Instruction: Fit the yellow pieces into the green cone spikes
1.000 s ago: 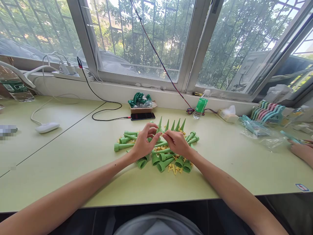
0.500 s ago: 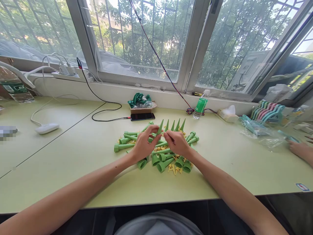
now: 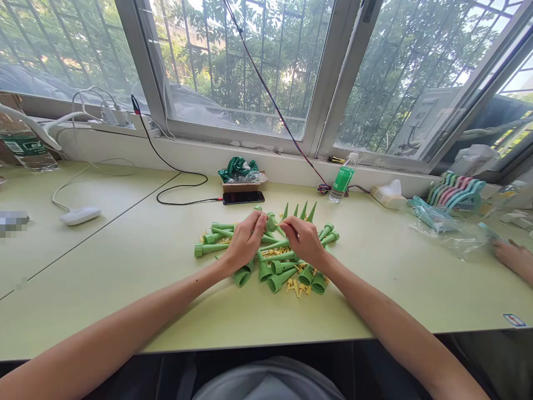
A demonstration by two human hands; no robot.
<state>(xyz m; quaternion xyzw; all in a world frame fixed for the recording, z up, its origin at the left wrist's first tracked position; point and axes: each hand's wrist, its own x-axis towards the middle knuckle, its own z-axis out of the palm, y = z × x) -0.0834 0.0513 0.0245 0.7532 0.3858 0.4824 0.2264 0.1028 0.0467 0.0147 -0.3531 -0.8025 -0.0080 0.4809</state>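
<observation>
A pile of green plastic cone spikes (image 3: 272, 266) lies on the pale green table (image 3: 137, 278), mixed with several small yellow pieces (image 3: 296, 287). My left hand (image 3: 245, 243) is closed round one green cone (image 3: 270, 221) held above the pile. My right hand (image 3: 303, 239) pinches a small yellow piece at that cone's wide end. Behind my hands several cones (image 3: 306, 211) stand upright in a row, tips up.
A black phone (image 3: 243, 198) on a cable lies behind the pile, beside a small box with green bags (image 3: 241, 173). A green-labelled bottle (image 3: 342, 179), a tissue pack (image 3: 388, 194) and coloured hangers (image 3: 456, 190) stand to the right. Another person's hand (image 3: 514, 256) rests at the right edge.
My hands have come closer together and the held cone has turned from upright to lying across, with its wide end toward my right fingers.
</observation>
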